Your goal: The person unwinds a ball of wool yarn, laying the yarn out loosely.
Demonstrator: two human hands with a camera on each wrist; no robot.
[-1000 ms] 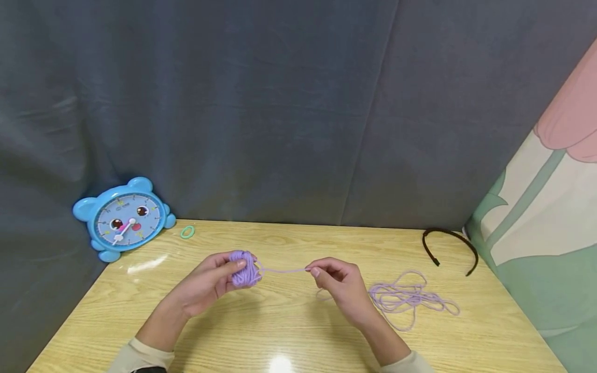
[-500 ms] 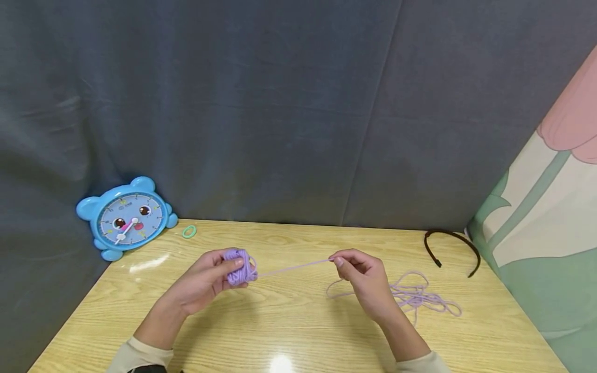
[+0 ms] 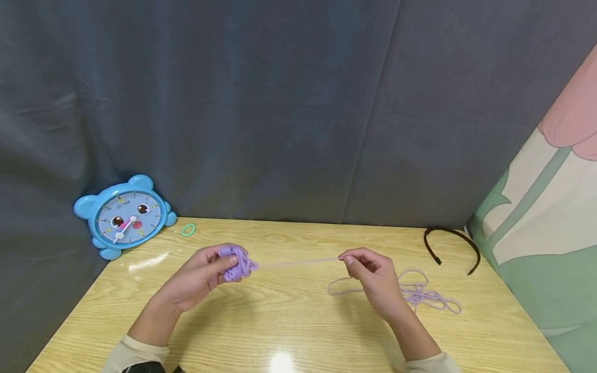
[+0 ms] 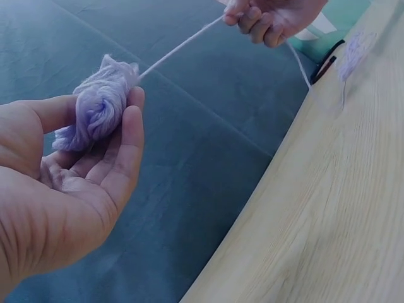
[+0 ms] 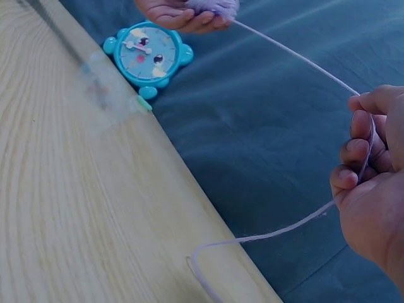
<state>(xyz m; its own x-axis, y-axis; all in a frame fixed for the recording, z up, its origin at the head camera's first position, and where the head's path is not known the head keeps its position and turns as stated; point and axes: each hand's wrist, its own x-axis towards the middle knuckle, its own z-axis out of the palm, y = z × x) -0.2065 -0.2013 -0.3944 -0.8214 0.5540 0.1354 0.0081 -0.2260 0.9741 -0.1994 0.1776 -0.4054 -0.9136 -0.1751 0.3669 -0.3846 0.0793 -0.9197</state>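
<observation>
Right hand (image 3: 373,274), pinching the pale purple strand (image 4: 183,46), has moved farther from the left hand (image 3: 198,274), which grasps the yarn bundle (image 3: 236,264) nearer the worktop's (image 3: 298,316) left edge, lengthening the straight run.

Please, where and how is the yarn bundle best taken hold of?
Probably pinch the end of the yarn bundle facing the right hand, coming from that side: it sticks out of the left hand, which grips from the opposite side. Avoid the stretched strand.
</observation>
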